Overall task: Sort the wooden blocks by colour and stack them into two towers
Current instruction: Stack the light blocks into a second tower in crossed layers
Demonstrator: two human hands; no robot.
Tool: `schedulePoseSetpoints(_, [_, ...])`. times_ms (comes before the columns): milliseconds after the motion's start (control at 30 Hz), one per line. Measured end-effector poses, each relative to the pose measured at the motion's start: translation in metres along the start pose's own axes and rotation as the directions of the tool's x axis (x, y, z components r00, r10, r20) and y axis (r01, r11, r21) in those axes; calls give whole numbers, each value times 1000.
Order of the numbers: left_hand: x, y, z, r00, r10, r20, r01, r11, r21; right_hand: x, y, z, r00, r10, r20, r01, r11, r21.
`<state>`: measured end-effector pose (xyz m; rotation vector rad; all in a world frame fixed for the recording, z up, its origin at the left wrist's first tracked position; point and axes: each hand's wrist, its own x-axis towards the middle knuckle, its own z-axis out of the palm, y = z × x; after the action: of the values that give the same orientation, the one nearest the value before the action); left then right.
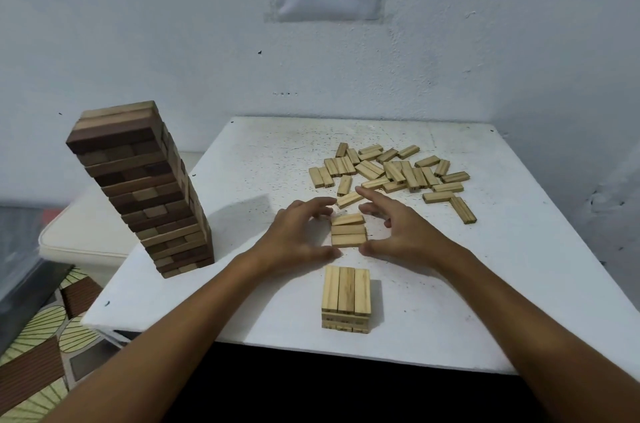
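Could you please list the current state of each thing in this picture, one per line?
Dark tower: tall, standing at the table's left edge.
Light tower: short, three blocks across its top.
Row of three light blocks: flat between the hands, far block tilted.
Loose light blocks: scattered, unstacked.
Left hand: fingers spread beside the row.
Right hand: fingers spread beside the row.
Table: white, speckled.

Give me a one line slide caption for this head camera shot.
Both hands square up three light blocks between the short light tower and loose pile; dark tower stands left.
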<state>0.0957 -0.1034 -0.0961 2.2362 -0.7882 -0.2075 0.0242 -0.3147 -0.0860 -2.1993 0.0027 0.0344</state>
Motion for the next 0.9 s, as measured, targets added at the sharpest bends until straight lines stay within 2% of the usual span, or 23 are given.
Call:
schedulePoseSetpoints(233, [5, 3, 1, 999, 23, -31, -23, 1000, 1, 4, 1, 4, 1000, -15, -25, 13, 998, -66])
schedulePoseSetpoints(533, [8, 1, 3, 999, 36, -15, -35, 999, 18, 5, 6, 4, 999, -32, -43, 30, 998, -58])
schedulePoseSetpoints(733, [12, 6, 3, 1000, 25, -15, -26, 997, -77, 3, 7, 5, 991, -100, -89, 95, 994, -58])
schedulePoseSetpoints(900, [13, 22, -17, 997, 67, -45, -74, 977, -200, -5, -11, -8, 964, -181, -195, 182, 983, -14])
